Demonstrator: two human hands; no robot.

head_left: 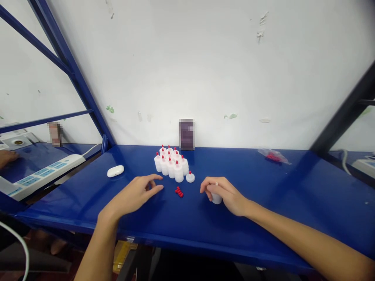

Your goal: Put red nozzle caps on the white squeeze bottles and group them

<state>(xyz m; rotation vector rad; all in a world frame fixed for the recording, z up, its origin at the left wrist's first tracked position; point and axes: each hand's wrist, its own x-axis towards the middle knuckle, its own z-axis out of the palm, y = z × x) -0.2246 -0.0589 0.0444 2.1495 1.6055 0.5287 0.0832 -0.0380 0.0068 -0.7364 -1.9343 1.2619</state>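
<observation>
Closest to me, on the blue surface [263, 195], my right hand [211, 190] is closed around one white bottle [217, 200], its bare nozzle pointing up with no red tip on it. My left hand [155, 183] holds nothing, thumb and fingers apart, beside a small heap of loose red caps [179, 192]; they touch one another, and I judge about five, though the exact number is hard to tell. Just beyond, one short, round white piece [190, 178] wears a red tip and stands just beside a cluster of capped bottles [171, 168]. I count eleven red tips in that tight group, each on an upright bottle, though the back ones are partly hidden. By the look of it, most are finished: eleven bottles and the short piece are topped, while the one in my grip is bare. One white case [115, 171] lies to the left, well apart. Farther off to the right rests one clear plastic bag [274, 157] with red pieces inside, too bunched to count. At the back, one dark, blurred upright object [186, 134] leans near the pale wall [216, 78], its details unreadable.
</observation>
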